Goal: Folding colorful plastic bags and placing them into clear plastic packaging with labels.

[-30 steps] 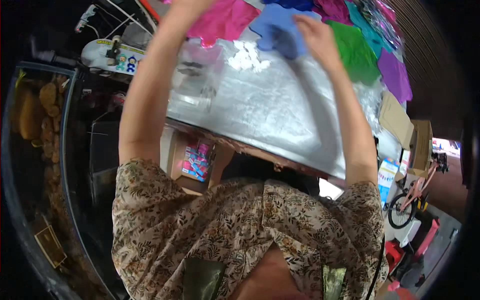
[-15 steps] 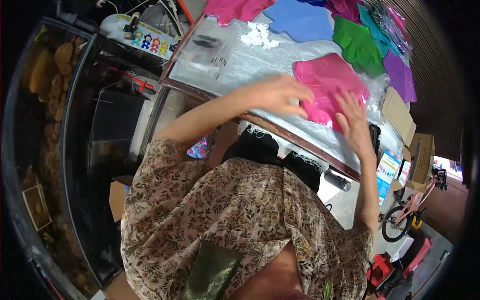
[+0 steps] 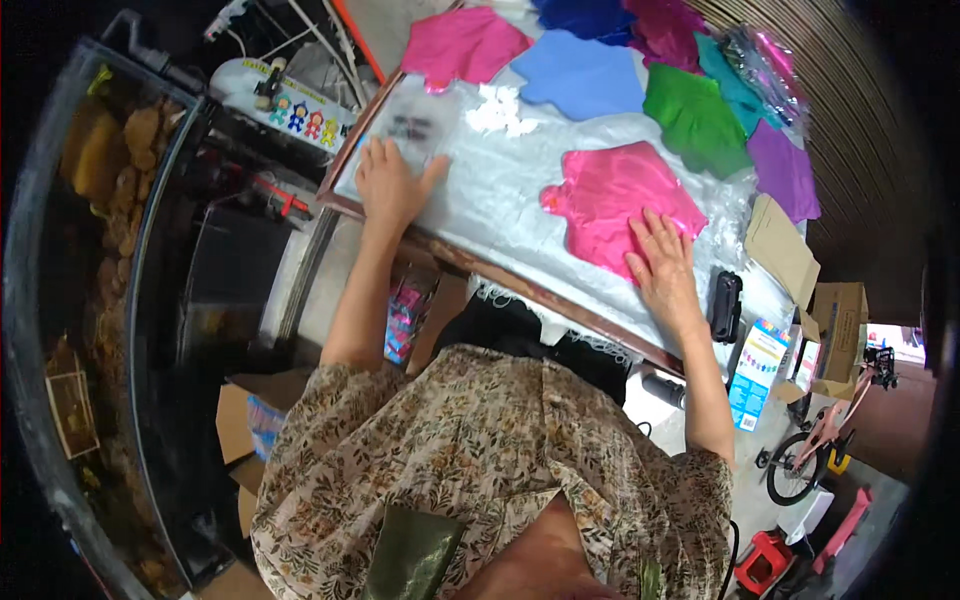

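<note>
My right hand [image 3: 663, 268] lies flat, fingers spread, on the lower right of a shiny pink piece [image 3: 625, 205]. That piece is flat, soft-looking and wavy-edged, with a small knob at its left. I cannot tell whether it is cloth or foil. At the table's left end my left hand [image 3: 392, 190] rests with fingers apart on clear plastic bags [image 3: 415, 130] with dark marks. Between the hands and farther back sits a pile of small white pieces [image 3: 500, 110]. Both hands hold nothing.
Along the table's [image 3: 480, 185] far side lie flat pieces: another pink [image 3: 465, 45], light blue [image 3: 583, 72], green [image 3: 697, 118] and purple [image 3: 785, 170]. A black case [image 3: 726, 306] and a cardboard flap [image 3: 780, 245] are by its right end. A glass tank [image 3: 150, 300] stands at left.
My left hand has moved left from beside the pink piece to the plastic bags. The pink piece now lies flatter and its left knob shows. My right hand stays on it.
</note>
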Available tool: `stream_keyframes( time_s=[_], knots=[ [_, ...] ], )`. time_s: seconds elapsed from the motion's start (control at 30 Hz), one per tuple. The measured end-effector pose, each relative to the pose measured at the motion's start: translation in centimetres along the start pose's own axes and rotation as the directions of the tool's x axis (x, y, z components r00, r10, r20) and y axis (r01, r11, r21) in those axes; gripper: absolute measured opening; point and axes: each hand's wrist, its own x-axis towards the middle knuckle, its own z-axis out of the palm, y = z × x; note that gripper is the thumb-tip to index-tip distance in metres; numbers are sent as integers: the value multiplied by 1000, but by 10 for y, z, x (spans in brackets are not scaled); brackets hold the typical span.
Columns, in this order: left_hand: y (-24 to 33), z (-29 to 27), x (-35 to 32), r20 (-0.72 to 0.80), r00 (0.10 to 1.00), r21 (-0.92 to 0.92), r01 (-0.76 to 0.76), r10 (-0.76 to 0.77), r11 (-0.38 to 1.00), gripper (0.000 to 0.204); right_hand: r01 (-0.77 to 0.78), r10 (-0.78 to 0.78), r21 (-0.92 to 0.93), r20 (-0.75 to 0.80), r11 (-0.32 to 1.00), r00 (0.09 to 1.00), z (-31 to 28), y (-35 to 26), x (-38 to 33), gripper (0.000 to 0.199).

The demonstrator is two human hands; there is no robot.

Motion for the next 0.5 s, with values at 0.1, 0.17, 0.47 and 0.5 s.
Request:
stream_keyframes(
  time_s=[0.1, 0.17, 0.47, 0.5],
  knots=[
    [2, -3, -4, 35, 998, 34, 56, -58, 998, 98, -17, 17, -10, -10, 1000, 1000, 2, -1, -4, 53],
    [-1, -3, -3, 51, 997, 27, 59, -60, 998, 100, -28, 28, -4, -2, 1000, 1000, 2, -3, -4, 53],
    [18, -29, 40, -209, 943, -224, -304, 259, 926, 50, -30, 35, 107, -41, 994, 999, -8, -6, -1, 53],
    [32, -31, 55, -207, 943, -235, -307, 261, 922, 50, -18, 26, 117, -64, 993, 998, -14, -4, 0, 51]
  ],
)
